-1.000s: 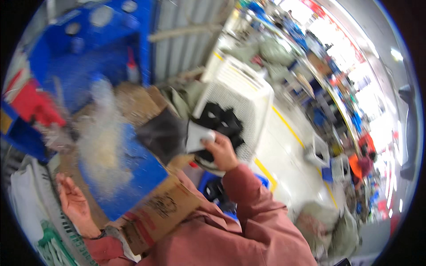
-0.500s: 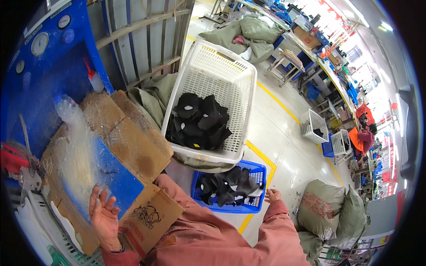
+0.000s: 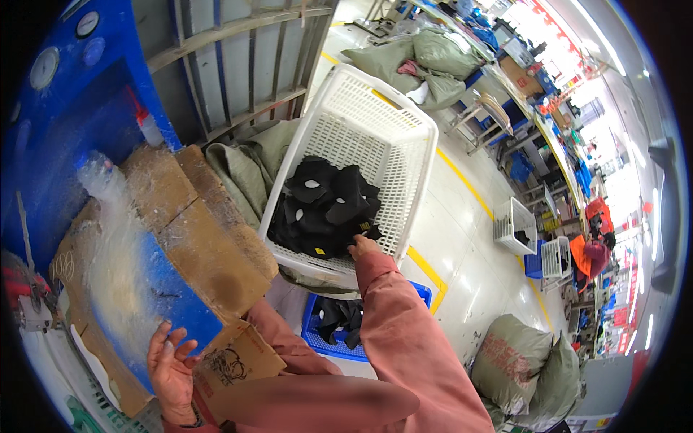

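Right hand [image 3: 363, 247] reaching into white basket [image 3: 404, 137] at twelve o'clock, touching black pieces [image 3: 325, 206], grip hidden, cannot tell, left hand [image 3: 172, 372] open, fingers spread, on cardboard box [image 3: 238, 357] at seven o'clock

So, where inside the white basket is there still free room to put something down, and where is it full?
The white basket is bare in its far half, between the back rim and the heap of black pieces. The near end is crowded: the heap fills it, and the right hand reaches in there. The blue crate below also holds dark pieces.
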Available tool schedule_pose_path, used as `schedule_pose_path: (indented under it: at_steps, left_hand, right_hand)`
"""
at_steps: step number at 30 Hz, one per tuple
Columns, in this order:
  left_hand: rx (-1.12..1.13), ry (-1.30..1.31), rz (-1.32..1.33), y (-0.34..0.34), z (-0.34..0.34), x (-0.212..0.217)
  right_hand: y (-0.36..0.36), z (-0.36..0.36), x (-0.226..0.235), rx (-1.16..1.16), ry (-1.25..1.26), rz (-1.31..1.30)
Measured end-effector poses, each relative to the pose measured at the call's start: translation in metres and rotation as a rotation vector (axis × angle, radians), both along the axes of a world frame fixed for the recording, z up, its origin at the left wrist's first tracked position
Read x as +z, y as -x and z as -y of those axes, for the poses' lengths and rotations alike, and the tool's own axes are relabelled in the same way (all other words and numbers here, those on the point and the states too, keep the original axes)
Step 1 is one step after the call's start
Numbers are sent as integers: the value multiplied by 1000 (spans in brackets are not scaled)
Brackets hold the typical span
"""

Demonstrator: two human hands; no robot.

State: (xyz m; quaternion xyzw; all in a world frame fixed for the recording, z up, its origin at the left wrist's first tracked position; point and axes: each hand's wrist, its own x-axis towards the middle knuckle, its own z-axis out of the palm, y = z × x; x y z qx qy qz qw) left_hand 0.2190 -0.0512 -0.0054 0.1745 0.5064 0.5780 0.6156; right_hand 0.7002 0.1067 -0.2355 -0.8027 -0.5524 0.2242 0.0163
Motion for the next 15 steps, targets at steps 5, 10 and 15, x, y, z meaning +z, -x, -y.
schedule_pose_path:
  at_steps: [5,10,15]
  left_hand:
    - [-1,38,39,-5,-5,-3]
    - [-203,6,128,-26,-14,-2]
    - [-361,-196,30,-41,-5,7]
  right_hand:
    - [-2,37,69,-188,-407,-139]
    - [35,91,180,-10,-701,-341]
    - [118,109,239,175,-694,-461]
